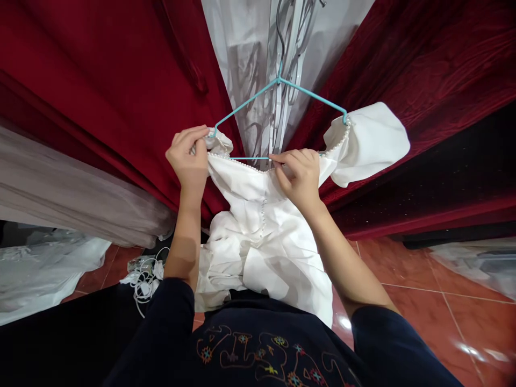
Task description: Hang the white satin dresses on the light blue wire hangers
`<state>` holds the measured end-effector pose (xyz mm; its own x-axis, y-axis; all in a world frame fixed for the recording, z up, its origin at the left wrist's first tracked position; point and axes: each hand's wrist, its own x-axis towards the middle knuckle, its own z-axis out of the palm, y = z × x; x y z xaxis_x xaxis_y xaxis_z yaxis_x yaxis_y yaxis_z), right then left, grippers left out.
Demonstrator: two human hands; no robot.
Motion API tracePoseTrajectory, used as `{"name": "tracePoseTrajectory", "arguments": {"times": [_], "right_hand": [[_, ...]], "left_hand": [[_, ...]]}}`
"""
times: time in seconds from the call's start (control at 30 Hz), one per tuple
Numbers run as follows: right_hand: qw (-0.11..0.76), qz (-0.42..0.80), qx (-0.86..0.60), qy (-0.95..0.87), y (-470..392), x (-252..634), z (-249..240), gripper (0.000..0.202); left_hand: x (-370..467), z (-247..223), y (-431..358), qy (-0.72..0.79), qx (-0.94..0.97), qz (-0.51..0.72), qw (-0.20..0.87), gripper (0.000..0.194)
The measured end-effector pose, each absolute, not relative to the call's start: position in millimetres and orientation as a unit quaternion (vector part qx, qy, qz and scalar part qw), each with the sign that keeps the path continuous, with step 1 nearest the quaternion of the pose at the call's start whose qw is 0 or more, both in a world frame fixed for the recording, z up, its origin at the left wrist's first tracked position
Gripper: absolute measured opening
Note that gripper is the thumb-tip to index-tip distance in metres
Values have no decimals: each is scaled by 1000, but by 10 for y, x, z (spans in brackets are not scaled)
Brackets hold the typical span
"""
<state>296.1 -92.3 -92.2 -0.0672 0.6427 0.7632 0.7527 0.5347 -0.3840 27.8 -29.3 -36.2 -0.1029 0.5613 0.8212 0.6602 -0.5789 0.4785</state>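
Note:
A white dress point(278, 231) with a beaded neckline hangs from a light blue hanger point(250, 102). Its puffed sleeve point(377, 142) sticks out on the right, by the hanger's right end. My left hand point(191, 153) is closed on the dress's left shoulder edge, beside the hanger's left end. With fingers pinched, my right hand point(300, 174) grips the beaded neckline near its middle, close to the hanger's lower bar. The skirt falls in folds toward my body.
Red curtains point(113, 97) hang on both sides, with sheer white fabric point(245, 59) between them. White cables point(145, 279) lie low on the left. Pale tulle point(48, 269) rests at the far left, and red floor tiles point(423, 285) show at the right.

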Motion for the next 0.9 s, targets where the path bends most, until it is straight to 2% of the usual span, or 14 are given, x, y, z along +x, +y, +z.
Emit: {"name": "tracePoseTrajectory", "arguments": {"times": [0.2, 0.37, 0.43, 0.6, 0.67, 0.8, 0.9], "right_hand": [[480, -21, -474, -738, -869, 2989, -878, 22], [500, 1, -470, -727, -858, 2941, -904, 24], [506, 0, -469, -724, -860, 2928, -911, 24], [500, -13, -469, -728, -911, 2931, -873, 27], [493, -5, -455, -742, -970, 2945, -831, 28], [480, 18, -415, -773, -1111, 3018, -736, 29], [546, -18, -421, -725, -1134, 3158, -684, 28]], "left_hand": [[-180, -370, -256, -500, -585, -637, 51, 21], [-200, -718, -658, -585, -595, -545, -86, 23], [-38, -789, -832, -563, -637, -512, -120, 24], [536, -658, -1008, -345, -761, -544, -81, 24], [697, -574, -944, -306, -767, -562, -45, 23], [810, -530, -756, -377, -755, -535, -33, 20], [802, -564, -713, -412, -772, -482, -42, 17]]}}
